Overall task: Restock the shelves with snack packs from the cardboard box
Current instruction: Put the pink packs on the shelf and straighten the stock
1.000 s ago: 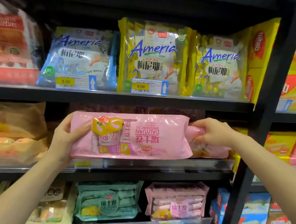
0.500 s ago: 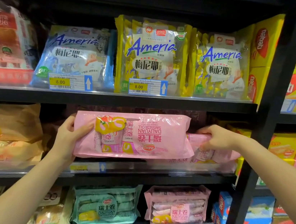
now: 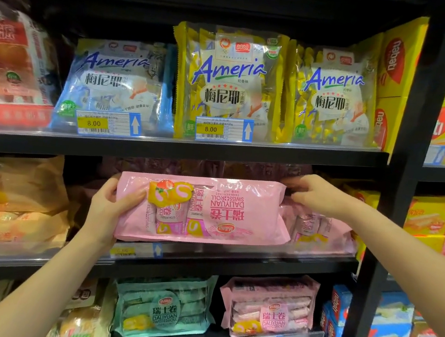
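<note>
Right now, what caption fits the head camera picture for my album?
Left hand grips an upside-down pink Swiss roll pack at the middle shelf while the right hand reaches beside it.

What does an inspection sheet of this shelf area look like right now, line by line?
Surface: middle shelf, black, price tag on its front rail.
Job's things: pink Swiss roll pack, printing upside down, at the shelf front; second pink pack behind it to the right.
Clutter: nothing seen.
Grips: left hand holds the front pack's left end; right hand at its upper right corner, hold unclear.
Cables: nothing seen.
Surroundings: Ameria bags above; green pack below.
</note>
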A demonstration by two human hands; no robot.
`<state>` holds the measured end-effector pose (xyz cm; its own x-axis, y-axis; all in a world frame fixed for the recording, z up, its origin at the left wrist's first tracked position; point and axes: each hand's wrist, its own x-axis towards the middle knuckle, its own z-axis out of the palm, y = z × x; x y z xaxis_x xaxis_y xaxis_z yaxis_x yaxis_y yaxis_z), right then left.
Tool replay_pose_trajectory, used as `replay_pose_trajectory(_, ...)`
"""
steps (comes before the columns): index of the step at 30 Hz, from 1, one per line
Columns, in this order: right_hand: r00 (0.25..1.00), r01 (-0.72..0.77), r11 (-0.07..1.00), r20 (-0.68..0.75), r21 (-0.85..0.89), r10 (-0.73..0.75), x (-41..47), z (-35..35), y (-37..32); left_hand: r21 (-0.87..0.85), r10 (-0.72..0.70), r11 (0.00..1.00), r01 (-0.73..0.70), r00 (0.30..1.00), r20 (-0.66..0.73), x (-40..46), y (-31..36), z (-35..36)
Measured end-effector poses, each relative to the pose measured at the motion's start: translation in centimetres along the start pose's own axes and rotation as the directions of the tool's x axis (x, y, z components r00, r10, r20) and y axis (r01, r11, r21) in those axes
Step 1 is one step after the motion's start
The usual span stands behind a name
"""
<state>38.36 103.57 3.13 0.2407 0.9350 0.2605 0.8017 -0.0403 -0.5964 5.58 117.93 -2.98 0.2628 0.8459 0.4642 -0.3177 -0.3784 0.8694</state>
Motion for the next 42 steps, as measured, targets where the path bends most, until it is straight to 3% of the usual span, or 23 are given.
replay_pose_trajectory(4,0.999,0.011,0.985,-0.033,0.172,-0.005,0.1,0.7,-2.5,0.028,0.013,1.000,-0.014,0.999,0.033,-0.2,0.0,-0.4)
replay_pose_trajectory(7,0.998,0.057,0.972,0.024,0.229,-0.064,0.1,1.3,-4.0,0.048,-0.003,0.999,0.000,0.999,0.047,-0.5,0.1,-1.0)
replay_pose_trajectory(10,0.987,0.124,0.979,0.085,0.163,-0.139,0.0,2.0,-5.5,0.046,-0.021,0.999,0.019,0.999,0.040,-0.7,0.1,-1.4)
replay_pose_trajectory(15,0.947,0.205,0.967,0.279,-0.152,-0.157,0.3,3.6,-8.0,0.020,-0.038,0.999,0.038,0.999,0.017,-1.1,0.0,-1.8)
replay_pose_trajectory(19,0.933,0.238,0.931,0.333,-0.278,-0.139,1.1,4.9,-9.6,0.000,-0.089,0.996,0.089,0.996,0.017,-1.2,-0.2,-2.7)
replay_pose_trajectory(25,0.891,0.259,0.942,0.430,-0.213,-0.148,2.2,6.0,-11.1,0.030,-0.145,0.989,0.144,0.988,0.053,-1.0,0.5,-4.7)
replay_pose_trajectory(33,0.900,0.359,0.931,0.288,-0.063,-0.327,3.3,7.3,-12.5,0.153,-0.132,0.980,0.130,0.991,0.001,0.5,1.2,-7.3)
replay_pose_trajectory(38,0.912,0.338,0.941,0.257,-0.028,-0.320,3.9,8.2,-12.8,0.156,-0.132,0.977,0.142,0.989,-0.074,0.8,1.1,-9.0)
replay_pose_trajectory(42,0.939,0.303,0.952,0.183,-0.035,-0.292,4.5,9.4,-12.4,0.272,-0.040,0.960,0.068,0.994,-0.105,-0.1,0.4,-9.8)
